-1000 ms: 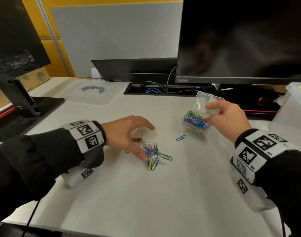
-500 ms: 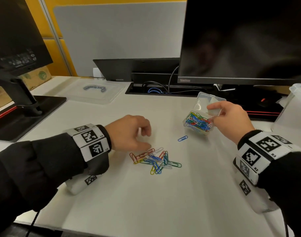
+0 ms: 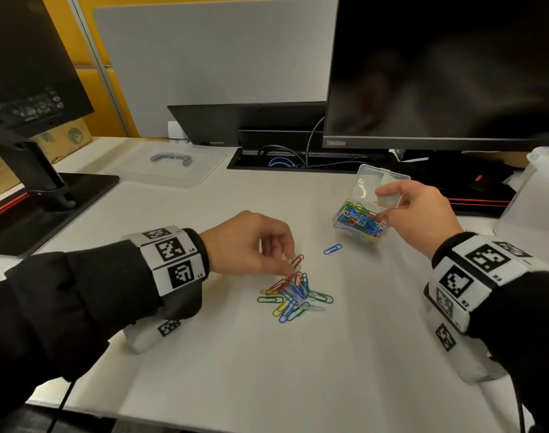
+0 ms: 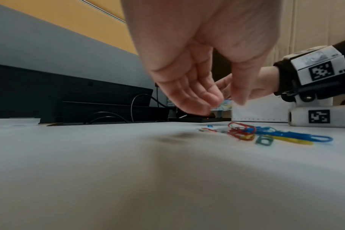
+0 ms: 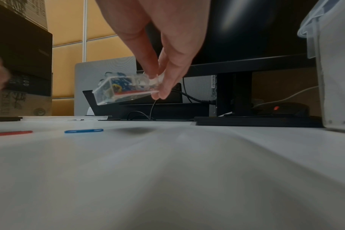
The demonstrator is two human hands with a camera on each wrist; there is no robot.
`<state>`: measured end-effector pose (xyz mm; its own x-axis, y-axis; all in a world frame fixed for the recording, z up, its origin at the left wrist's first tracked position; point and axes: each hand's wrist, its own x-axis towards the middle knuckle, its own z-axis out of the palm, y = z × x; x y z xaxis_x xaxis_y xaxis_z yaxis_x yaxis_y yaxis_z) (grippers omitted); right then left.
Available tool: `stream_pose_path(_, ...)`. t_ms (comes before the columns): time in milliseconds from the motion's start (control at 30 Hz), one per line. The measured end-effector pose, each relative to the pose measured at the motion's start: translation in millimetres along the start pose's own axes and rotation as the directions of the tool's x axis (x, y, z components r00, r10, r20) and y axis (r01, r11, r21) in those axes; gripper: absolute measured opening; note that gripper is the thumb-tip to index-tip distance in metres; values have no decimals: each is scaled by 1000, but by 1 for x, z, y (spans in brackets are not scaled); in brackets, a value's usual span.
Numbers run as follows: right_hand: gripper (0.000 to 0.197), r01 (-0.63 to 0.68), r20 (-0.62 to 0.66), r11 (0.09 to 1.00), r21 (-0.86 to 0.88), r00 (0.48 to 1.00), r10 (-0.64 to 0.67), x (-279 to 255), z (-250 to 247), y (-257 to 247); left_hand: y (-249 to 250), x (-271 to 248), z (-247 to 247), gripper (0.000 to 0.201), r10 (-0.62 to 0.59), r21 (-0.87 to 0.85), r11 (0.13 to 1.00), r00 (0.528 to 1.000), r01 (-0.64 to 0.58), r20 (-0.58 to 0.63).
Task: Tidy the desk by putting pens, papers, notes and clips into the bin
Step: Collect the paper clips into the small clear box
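Note:
Several coloured paper clips (image 3: 293, 296) lie in a tight pile mid-desk, also in the left wrist view (image 4: 266, 133). My left hand (image 3: 287, 264) hovers just above the pile's far-left edge with bent fingers; the fingertips touch a raised red clip (image 3: 297, 260). The left wrist view shows a gap between thumb and fingers (image 4: 197, 99), nothing in it. My right hand (image 3: 388, 201) pinches a small clear clip box (image 3: 360, 218), lid open, full of clips, tilted and lifted off the desk (image 5: 124, 88). One blue clip (image 3: 332, 249) lies alone between pile and box.
A translucent bin (image 3: 535, 195) stands at the right edge, its lid (image 3: 167, 167) lying flat at the back left. A monitor (image 3: 438, 73) and its base, cables and a mouse (image 3: 485, 179) fill the back. Another monitor stand (image 3: 48, 189) sits at the left.
My left hand raked the scattered clips rightward into a tighter pile and curled its fingers. The right hand kept hold of the clip box, nearly still.

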<state>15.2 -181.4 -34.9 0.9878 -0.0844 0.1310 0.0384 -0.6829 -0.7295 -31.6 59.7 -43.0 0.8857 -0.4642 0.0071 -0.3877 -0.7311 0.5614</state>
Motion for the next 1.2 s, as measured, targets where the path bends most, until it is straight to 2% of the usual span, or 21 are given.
stream_pose_path(67, 33, 6, 1, 1000, -8, 1000, -6, 0, 1, 0, -1, 1, 2, 31, 28, 36, 999, 1000, -28, 4)
stream_pose_path(200, 33, 12, 8, 1000, -7, 1000, -12, 0, 1, -1, 6, 17, 10, 58, 80, 166, 980, 983, -109, 168)
stream_pose_path(333, 33, 14, -21, 1000, 2, 1000, -14, -2, 0, -1, 18, 50, 16, 45, -6, 180, 982, 954, -50, 301)
stream_pose_path(433, 33, 17, -31, 1000, 1, 999, -17, -3, -2, -3, 18, 52, 17, 38, -18, 192, 980, 928, -58, 372)
stream_pose_path(500, 33, 24, -36, 1000, 1, 999, -24, -3, -2, -3, 16, 38, 16, 33, 7, 152, 986, 939, -64, 345)
stream_pose_path(567, 32, 30, -35, 1000, -4, 999, -30, -3, -2, -2, 13, 20, 13, 32, 43, 92, 993, 966, -69, 255)
stream_pose_path(667, 32, 32, -13, 999, 0, 999, -32, -3, -1, -4, 9, -3, 10, 55, 75, 73, 994, 987, -86, 144)
stream_pose_path(733, 33, 28, -2, 1000, 6, 1000, -28, -3, -1, -5, 8, -9, 10, 80, -14, 171, 985, 981, -19, 192)
stream_pose_path(800, 33, 23, 2, 1000, 8, 1000, -23, -3, -1, -4, 8, -10, 14, 92, -86, 284, 959, 956, 3, 280)
stream_pose_path(867, 33, 28, 7, 1000, 5, 1000, -28, -3, -1, -2, 9, -8, 18, 79, -42, 291, 956, 955, -47, 293)
stream_pose_path(933, 33, 38, 11, 999, 3, 999, -38, -2, -1, -1, 9, -4, 20, 56, 30, 179, 981, 965, -78, 259)
stream_pose_path(1033, 33, 49, 20, 999, -2, 999, -49, -1, 0, 2, 8, -1, 18, 32, 41, 60, 997, 974, -55, 222)
stream_pose_path(1200, 32, 47, 80, 998, -33, 996, -44, 1, 2, 3, 6, 6, 14, 24, 1, 51, 999, 985, -10, 171)
